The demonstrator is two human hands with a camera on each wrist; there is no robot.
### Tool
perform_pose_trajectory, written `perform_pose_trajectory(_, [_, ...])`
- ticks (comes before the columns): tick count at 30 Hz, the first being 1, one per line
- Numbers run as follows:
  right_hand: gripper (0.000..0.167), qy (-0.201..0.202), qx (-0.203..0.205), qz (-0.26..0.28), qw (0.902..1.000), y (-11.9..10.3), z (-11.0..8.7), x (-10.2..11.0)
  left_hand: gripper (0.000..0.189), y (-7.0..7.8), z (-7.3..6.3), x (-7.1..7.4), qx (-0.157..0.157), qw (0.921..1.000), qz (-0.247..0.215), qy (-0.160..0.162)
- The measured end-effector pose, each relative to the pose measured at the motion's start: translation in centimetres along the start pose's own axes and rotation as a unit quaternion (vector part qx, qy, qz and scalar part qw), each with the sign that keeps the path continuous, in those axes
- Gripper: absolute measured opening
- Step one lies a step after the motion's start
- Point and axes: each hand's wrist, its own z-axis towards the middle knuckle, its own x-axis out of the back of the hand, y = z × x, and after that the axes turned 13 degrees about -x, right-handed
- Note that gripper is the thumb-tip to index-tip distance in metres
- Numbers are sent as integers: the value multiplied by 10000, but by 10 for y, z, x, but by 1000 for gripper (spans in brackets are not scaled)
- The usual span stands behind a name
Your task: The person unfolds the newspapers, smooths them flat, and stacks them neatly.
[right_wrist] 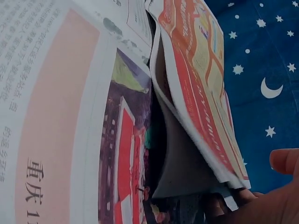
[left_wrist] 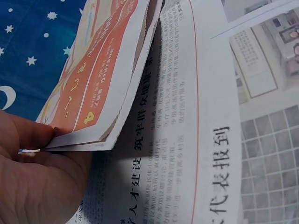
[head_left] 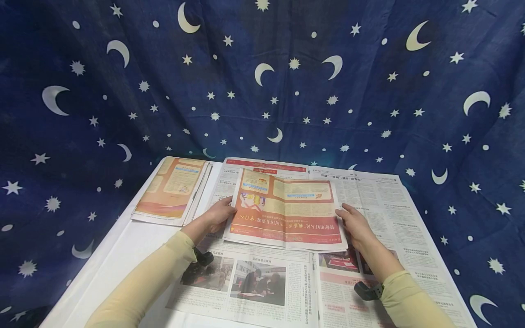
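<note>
1. The folded newspaper is in front of me, over the spread newspaper on the bench, its near edge standing off the sheets.
2. My left grip pinches its left side, thumb on top.
3. My right grip has fingers against the right edge, thumb clear of the paper (so that side looks propped, not pinched).
4. I judge it light and floppy, apt to sag at the crease; layers may slide, edges tear.
5. Best hold: both sides, fingers beneath, thumbs above, catching every layer.
</note>
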Motion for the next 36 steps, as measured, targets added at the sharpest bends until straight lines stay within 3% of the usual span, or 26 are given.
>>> perform_pose_trajectory(5, [79,-6,236,-92,9997,2,1,-2,64,-2,1,0,-53,10000,12,-41])
perform_pose_trajectory(14, [72,288,120,-522,9982,15,8,-3,62,-4,1,-1,-87,9999,9,-51])
perform_pose_trajectory(28, [70,298,267,-1007,9941,34,-3,12,67,-6,-7,1,-79,9926,1204,-102])
perform_pose_trajectory(36, [70,215,158,-1010,9945,42,-9,12,74,-8,-17,3,-133,9896,1415,-207])
